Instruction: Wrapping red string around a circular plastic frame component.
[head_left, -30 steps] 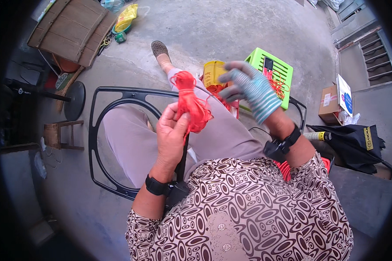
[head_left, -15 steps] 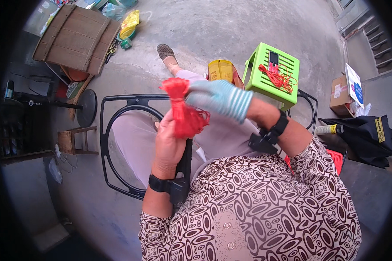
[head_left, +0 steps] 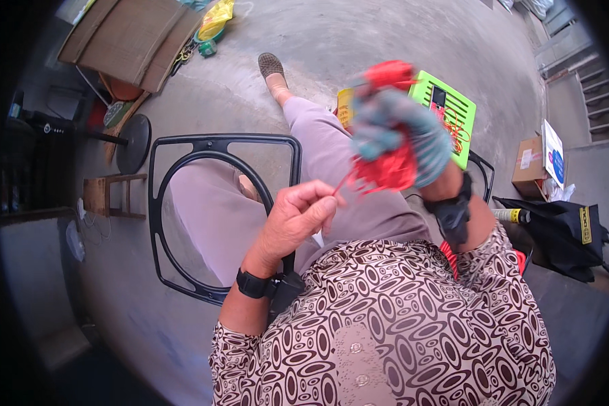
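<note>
My right hand (head_left: 399, 132), in a striped grey-blue glove and blurred by motion, is closed round a bundle of red plastic string (head_left: 394, 169). The bundle's bunched top sticks out above the glove, and its loose strands hang below. Bare, my left hand (head_left: 298, 213) pinches one thin red strand (head_left: 344, 181) that runs up to the bundle. Both hands are over my lap, the right one higher and farther out. Part of the bundle is hidden by the gloved fingers.
A green plastic stool (head_left: 468, 111) at the right bears red cord (head_left: 457, 132) and a small dark device (head_left: 439, 97). Beside it is a yellow bag (head_left: 346, 107). A black tubular frame (head_left: 216, 143) stands at my left leg. A cardboard box (head_left: 526, 166) lies far right.
The red bundle has passed from my left hand to my gloved right hand and moved up and right. My left hand has shifted slightly right and now pinches a strand.
</note>
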The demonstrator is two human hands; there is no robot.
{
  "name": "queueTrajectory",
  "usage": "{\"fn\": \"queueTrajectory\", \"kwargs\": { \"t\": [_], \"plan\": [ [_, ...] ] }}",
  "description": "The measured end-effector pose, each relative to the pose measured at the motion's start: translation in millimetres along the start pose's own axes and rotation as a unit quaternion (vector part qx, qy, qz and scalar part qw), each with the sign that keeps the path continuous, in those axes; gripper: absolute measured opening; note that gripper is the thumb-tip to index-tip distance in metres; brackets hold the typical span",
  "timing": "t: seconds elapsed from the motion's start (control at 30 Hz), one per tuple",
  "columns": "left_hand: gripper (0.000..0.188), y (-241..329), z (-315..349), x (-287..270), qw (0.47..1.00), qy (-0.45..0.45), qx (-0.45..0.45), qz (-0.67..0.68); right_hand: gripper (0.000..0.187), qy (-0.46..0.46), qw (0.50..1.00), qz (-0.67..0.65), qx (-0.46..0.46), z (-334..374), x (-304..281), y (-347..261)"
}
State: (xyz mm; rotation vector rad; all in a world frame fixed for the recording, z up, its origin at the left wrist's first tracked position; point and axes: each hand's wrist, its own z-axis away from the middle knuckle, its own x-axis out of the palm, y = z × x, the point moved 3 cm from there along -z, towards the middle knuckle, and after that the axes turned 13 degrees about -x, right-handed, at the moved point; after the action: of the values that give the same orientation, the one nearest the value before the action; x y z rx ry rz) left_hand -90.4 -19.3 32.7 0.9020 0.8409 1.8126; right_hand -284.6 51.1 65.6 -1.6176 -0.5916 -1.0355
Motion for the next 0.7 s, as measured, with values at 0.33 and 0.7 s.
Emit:
{"fn": "queueTrajectory", "kwargs": {
  "t": [0.33, 0.7],
  "plan": [
    [0.022, -3.8, 8.1, 6.7, 0.988, 0.051, 0.105, -0.103, 0.019, 0.066, 0.827, 0.559, -0.006, 16.6, -43.2, -71.0],
    [0.015, 3.3, 18.9, 4.2, 0.982, 0.12, 0.128, -0.073, 0.015, -0.07, 0.803, 0.57, 0.159, 34.6, -6.6, 17.4]
  ]
}}
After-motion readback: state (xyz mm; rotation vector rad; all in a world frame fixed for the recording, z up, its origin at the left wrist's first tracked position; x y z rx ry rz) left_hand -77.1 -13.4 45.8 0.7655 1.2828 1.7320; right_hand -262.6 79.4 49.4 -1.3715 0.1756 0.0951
